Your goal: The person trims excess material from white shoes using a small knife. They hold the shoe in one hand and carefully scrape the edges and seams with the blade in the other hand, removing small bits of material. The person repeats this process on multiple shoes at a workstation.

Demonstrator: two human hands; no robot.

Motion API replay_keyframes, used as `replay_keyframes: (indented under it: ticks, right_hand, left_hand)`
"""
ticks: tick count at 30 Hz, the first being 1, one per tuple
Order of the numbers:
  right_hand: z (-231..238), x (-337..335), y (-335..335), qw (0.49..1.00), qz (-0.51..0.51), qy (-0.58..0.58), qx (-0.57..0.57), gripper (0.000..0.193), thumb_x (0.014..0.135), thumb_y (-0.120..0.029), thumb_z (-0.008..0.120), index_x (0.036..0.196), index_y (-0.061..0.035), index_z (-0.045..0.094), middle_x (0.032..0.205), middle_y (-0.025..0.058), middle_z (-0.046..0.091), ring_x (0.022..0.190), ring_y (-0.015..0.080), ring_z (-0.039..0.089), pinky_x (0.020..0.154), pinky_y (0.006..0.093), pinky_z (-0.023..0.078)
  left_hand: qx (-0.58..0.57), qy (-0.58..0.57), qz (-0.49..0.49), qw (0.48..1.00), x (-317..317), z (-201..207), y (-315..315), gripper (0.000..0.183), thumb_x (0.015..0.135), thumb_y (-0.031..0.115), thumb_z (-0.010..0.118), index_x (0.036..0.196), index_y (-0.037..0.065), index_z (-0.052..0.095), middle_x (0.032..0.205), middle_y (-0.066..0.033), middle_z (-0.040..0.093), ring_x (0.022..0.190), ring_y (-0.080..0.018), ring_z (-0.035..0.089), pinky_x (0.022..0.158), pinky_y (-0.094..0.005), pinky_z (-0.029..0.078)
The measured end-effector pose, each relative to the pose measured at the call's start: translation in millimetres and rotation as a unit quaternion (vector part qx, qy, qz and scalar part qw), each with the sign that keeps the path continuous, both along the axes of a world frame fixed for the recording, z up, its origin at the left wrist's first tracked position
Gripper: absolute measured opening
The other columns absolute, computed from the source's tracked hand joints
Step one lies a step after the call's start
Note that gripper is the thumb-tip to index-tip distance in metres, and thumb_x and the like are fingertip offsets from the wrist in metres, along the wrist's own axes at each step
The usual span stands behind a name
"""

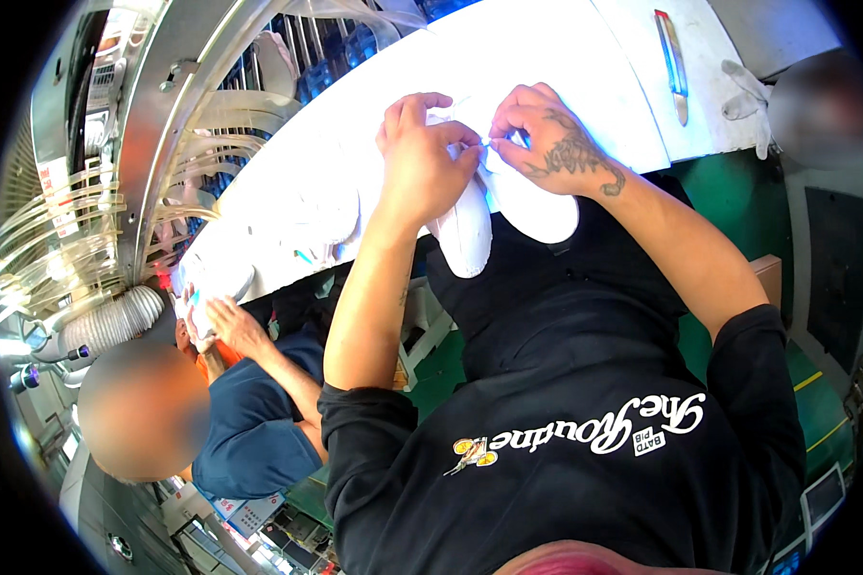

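Note:
Two white shoe-shaped pieces lie side by side at the near edge of the white table (585, 67), their rounded ends sticking out over it. My left hand (420, 158) is above the left white piece (466, 235), thumb and index finger pinched together. Facing it, my right hand (551, 144) pinches in the same way over the right white piece (542, 216). The fingertips of both hands nearly meet. Whatever they hold between them is too small and too washed out by the bright light to name.
A slim cutter-like tool (674, 67) lies on the table to the right. Beyond it, a white-gloved hand (750, 103) rests near another person. At left a co-worker's hand (235, 324) handles a white piece. Bundled clear hoses (235, 125) and metal machinery line the far left.

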State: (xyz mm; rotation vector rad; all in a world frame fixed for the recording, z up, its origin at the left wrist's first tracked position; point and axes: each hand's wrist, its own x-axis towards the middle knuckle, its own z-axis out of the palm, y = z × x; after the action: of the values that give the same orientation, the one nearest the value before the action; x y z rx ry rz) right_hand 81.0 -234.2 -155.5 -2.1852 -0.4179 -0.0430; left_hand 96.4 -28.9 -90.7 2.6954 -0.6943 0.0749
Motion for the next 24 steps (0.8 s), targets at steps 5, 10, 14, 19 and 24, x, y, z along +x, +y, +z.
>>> replay_keyframes:
  ticks: [5,10,14,19,24]
  right_hand:
    - [-6.9,-2.7,3.4,0.999,-0.014,-0.028,0.014,0.011,0.096,-0.016,0.076,0.101,-0.0061,0.078,0.115,0.0091,0.066,0.116,0.0287,0.058,0.103,0.0428,0.05]
    - [-13.7,-4.9,1.3,0.998,0.011,-0.031,0.049,0.012,0.091,-0.011,0.075,0.102,-0.0049,0.077,0.122,0.0114,0.065,0.127,0.0315,0.053,0.113,0.0463,0.045]
    - [-10.9,-7.5,6.2,0.999,0.009,0.0,0.037,0.017,0.087,-0.01,0.075,0.104,-0.0044,0.076,0.128,0.0133,0.064,0.135,0.0331,0.049,0.117,0.048,0.043]
    - [3.1,-0.7,0.9,0.995,0.044,0.081,0.038,0.028,0.087,-0.012,0.077,0.113,-0.0046,0.074,0.133,0.0129,0.061,0.137,0.0336,0.048,0.119,0.0484,0.042]
    - [8.4,1.0,-11.5,0.993,0.08,0.08,0.039,0.033,0.089,-0.013,0.077,0.12,-0.0045,0.072,0.134,0.0136,0.059,0.136,0.032,0.052,0.115,0.0447,0.048]
  left_hand:
    - [0.038,-0.024,-0.035,0.998,-0.4,3.0,-6.3,0.012,0.078,0.011,0.082,0.09,0.011,0.083,0.112,-0.0103,0.064,0.119,-0.0342,0.054,0.108,-0.0512,0.037]
    - [0.043,0.006,-0.01,0.999,-3.1,2.2,-9.1,0.01,0.079,0.012,0.079,0.088,0.008,0.081,0.098,-0.0096,0.065,0.109,-0.0326,0.057,0.108,-0.0509,0.036]
    - [0.053,0.015,-0.02,0.998,-1.5,4.1,-12.5,0.009,0.081,0.011,0.077,0.088,0.008,0.08,0.097,-0.0095,0.068,0.109,-0.0319,0.06,0.109,-0.0522,0.035]
    - [0.059,0.045,-0.034,0.997,1.7,7.2,-14.1,0.01,0.082,0.01,0.075,0.09,0.008,0.081,0.098,-0.0096,0.069,0.11,-0.0313,0.061,0.112,-0.0538,0.033]
    - [0.083,0.059,-0.029,0.994,2.7,11.9,-12.4,0.014,0.083,0.014,0.08,0.095,0.01,0.081,0.103,-0.0099,0.07,0.114,-0.0323,0.06,0.114,-0.0546,0.033]
